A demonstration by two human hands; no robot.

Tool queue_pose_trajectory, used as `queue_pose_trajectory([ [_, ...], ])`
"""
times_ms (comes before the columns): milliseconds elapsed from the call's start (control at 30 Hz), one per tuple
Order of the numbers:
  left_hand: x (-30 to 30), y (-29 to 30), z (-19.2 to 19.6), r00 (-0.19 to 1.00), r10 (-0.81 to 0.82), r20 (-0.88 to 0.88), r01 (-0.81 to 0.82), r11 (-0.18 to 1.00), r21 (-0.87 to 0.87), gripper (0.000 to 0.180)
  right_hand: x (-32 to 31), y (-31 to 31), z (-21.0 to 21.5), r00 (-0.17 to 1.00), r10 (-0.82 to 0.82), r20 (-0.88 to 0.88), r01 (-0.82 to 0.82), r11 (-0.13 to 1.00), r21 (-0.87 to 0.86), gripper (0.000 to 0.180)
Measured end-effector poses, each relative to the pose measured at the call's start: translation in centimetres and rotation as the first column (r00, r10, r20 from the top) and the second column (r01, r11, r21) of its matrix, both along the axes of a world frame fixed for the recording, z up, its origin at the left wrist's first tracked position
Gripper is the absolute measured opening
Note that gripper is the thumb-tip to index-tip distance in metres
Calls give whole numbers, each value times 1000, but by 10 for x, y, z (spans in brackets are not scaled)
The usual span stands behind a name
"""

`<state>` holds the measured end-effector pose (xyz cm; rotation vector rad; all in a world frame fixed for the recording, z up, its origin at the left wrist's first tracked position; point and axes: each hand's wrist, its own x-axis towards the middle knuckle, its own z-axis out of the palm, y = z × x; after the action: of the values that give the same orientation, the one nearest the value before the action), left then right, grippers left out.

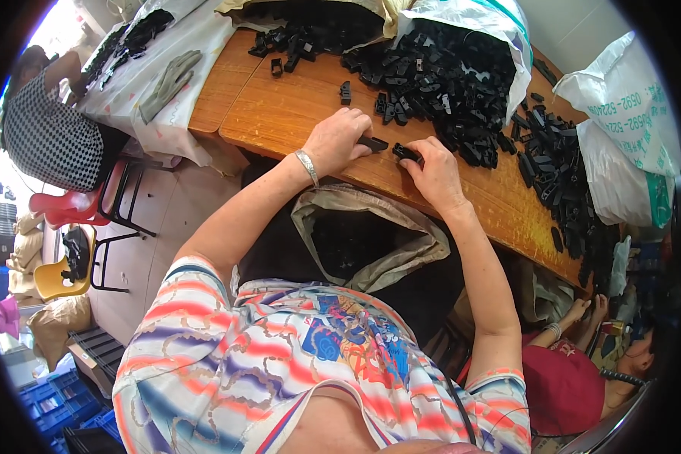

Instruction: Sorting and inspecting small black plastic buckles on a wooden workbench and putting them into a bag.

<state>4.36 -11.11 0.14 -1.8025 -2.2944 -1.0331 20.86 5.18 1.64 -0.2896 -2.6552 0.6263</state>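
Note:
Over the front edge of the wooden table my left hand (339, 138) is closed on a flat black plastic part (374, 144). Close by on its right, my right hand (436, 172) pinches a second black plastic part, a small clip-like piece (407, 153). A narrow gap separates the two parts. Below both hands, at my lap, an open sack (424, 246) with a pale rolled rim gapes; its inside is dark. Just beyond my hands one loose black piece (345, 92) stands alone, near a large heap of black parts (431, 83).
A white sack (507, 19) spills the heap onto the wooden table (268, 98). More black parts (556, 163) lie right, beside another white bag (620, 121). A grey glove (170, 83) rests on a covered table at left. One person sits far left, another in red (560, 382) at lower right.

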Motion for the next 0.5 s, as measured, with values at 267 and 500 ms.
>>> queue_pose_trajectory([
  [267, -2, -7, 1, 997, -33, 72, 37, 998, -54, 32, -11, -11, 6, 999, -2, -32, -1, 996, -93, 25],
  [500, -3, -13, -7, 994, -30, 104, 26, 999, 46, 33, -27, -27, 7, 999, 32, -39, -38, 989, -141, 25],
])
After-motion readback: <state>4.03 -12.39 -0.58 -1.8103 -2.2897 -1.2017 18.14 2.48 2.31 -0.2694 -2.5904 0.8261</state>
